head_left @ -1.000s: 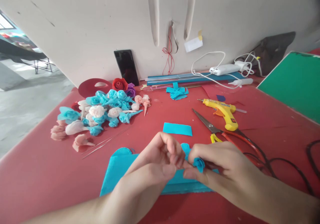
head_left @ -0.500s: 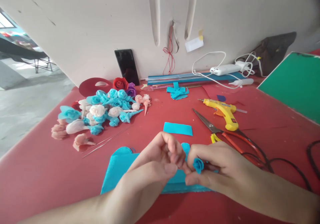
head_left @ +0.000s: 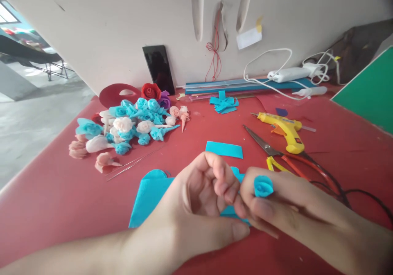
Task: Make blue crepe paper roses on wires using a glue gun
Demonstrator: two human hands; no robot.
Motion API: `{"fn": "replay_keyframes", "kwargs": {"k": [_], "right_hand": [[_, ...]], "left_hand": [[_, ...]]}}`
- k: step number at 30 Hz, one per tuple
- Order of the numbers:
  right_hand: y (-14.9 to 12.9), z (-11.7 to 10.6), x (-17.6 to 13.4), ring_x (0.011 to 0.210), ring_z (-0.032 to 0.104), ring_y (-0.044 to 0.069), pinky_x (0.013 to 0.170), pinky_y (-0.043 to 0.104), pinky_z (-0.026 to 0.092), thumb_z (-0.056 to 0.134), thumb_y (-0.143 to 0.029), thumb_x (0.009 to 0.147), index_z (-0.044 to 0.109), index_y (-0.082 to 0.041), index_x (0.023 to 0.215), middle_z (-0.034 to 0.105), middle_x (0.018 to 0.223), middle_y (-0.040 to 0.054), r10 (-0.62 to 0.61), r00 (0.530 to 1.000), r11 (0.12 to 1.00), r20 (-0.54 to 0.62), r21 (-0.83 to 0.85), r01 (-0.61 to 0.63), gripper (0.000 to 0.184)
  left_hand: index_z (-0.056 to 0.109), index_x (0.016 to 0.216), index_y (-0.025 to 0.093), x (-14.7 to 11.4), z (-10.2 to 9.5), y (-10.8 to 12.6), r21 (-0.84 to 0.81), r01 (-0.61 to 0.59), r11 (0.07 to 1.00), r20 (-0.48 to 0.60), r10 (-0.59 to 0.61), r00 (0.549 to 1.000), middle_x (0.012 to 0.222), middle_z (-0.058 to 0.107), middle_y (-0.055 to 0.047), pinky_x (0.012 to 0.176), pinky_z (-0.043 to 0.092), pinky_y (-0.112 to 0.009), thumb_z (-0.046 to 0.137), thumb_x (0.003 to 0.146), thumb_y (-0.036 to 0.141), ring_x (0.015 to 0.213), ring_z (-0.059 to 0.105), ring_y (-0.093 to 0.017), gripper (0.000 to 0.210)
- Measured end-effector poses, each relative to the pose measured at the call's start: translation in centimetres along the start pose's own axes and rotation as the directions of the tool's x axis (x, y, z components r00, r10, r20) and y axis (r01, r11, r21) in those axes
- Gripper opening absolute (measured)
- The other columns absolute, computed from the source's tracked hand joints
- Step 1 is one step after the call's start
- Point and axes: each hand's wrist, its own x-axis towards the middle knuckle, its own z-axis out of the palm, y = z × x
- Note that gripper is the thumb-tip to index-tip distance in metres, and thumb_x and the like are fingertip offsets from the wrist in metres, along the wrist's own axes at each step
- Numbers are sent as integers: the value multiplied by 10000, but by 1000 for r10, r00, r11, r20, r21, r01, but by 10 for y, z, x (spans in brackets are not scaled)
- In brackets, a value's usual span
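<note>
In my right hand [head_left: 285, 205] a small rolled blue paper flower [head_left: 263, 186] is pinched between thumb and forefinger, its open end facing up. Its lower part is hidden by my fingers. My left hand [head_left: 205, 201] touches the right fingertips, its fingers loosely curled and its thumb stretched out apart from them. Nothing shows in the left palm. Beneath both hands lies a stack of blue crepe paper [head_left: 153, 197], partly covered by them. Just beyond is a cut blue paper strip [head_left: 224, 149].
Finished paper flowers [head_left: 144, 115] are heaped at the left, with thin wires [head_left: 132, 164] in front. To the right lie scissors [head_left: 267, 148] and a yellow glue gun [head_left: 282, 127]. Blue scraps [head_left: 224, 102], a phone [head_left: 158, 68] and a white charger [head_left: 288, 74] are by the wall.
My right thumb has shifted against the blue flower, which now shows wider and more open toward me. My left thumb has stretched away from its fingers. The view has tilted slightly.
</note>
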Motion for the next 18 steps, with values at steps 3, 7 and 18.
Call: {"fn": "replay_keyframes", "kwargs": {"k": [3,7,18], "right_hand": [[2,-1,-3,571,397,73,525,133,390,427,-521,910,532,-266,772,417,640,-46,38,997,998,-65,-47,-41,309],[1,0,-4,550,421,73,485,122,399,431,-506,910,551,-285,782,458,635,-44,-8,993,994,-119,-112,-6,282],[6,17,10,702,546,124,600,184,512,594,-213,763,524,-292,698,516,703,-39,-68,968,982,-240,156,108,124]], "left_hand": [[425,745,160,0,0,1,-17,15,1000,-16,-15,1000,740,466,60,634,475,-101,512,711,-186,706,528,-17,359],[433,746,165,0,1,2,-28,9,1000,-26,-10,1000,731,460,61,630,483,-104,513,698,-186,697,527,-21,363],[425,727,172,-1,6,6,9,31,999,-101,-30,994,708,431,45,648,471,-158,525,687,-112,702,540,-60,304]]}}
